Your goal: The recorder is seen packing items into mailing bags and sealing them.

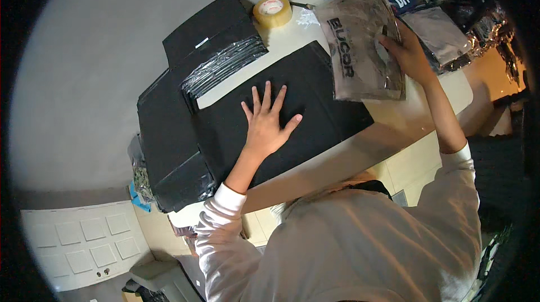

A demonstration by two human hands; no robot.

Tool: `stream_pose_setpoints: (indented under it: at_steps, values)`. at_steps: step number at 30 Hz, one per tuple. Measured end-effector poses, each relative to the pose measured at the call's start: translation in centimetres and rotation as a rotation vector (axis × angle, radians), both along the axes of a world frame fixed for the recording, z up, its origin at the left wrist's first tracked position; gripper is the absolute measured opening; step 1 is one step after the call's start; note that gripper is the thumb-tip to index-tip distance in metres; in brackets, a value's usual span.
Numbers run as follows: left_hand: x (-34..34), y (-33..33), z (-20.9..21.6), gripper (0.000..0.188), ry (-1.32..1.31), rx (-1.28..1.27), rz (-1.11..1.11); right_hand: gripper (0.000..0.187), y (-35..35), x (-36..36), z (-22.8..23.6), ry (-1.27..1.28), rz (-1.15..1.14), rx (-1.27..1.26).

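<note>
My left hand (265, 129) lies flat with its fingers spread on a black flat panel (323, 102). At the right, my right hand (412, 54) grips a clear plastic package (360, 79) by its right edge. Inside it is a folded greyish-brown item with dark lettering, and a pale rounded patch shows beside my fingers. The package hangs over the right end of the black panel. To the left, the panel joins more black folded panels (169, 127); whether they are cloth or board I cannot tell.
A white table (444, 91) carries everything. Beyond my left hand is a stack of black plastic-wrapped packets (225, 65). A yellowish tape roll (274, 19) sits near the wall. Bagged garments (436, 32) pile up at the far right. A white panelled door (84, 240) is at lower left.
</note>
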State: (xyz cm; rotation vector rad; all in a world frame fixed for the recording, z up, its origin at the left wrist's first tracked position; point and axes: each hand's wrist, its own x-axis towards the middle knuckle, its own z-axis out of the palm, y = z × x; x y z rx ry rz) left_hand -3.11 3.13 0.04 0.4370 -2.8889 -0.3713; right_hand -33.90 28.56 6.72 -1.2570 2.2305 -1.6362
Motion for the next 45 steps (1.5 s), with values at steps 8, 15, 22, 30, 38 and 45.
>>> stream_pose_setpoints:
  at_steps: [8, 15, 22, 30, 38, 45]
  values:
    - [-0.5, 0.5, -1.2, 0.085, -0.176, -0.096, 0.046, 0.055, -1.8, -4.0, -0.6, 0.217, -0.053, 0.049]
    - [-0.4, 0.6, -1.1, 0.085, -0.173, -0.1, 0.045, 0.05, -2.9, -5.0, -3.1, 0.06, -0.065, 0.02]
    - [-0.5, 0.5, -1.2, 0.084, -0.171, -0.108, 0.038, 0.062, -2.3, -5.5, -5.3, -0.309, 0.074, -0.052]
    - [-0.3, 0.1, -1.8, 0.087, -0.133, -0.089, 0.022, 0.068, -1.5, -3.5, -7.6, -0.455, 0.03, -0.121]
    - [-0.3, 0.2, -1.9, 0.087, -0.131, -0.09, 0.02, 0.062, -0.5, -1.3, -6.0, -0.727, 0.014, -0.019]
    - [-0.3, 0.4, -1.6, 0.086, -0.16, -0.108, 0.028, 0.069, -0.6, -2.2, -7.5, -0.845, 0.133, 0.09]
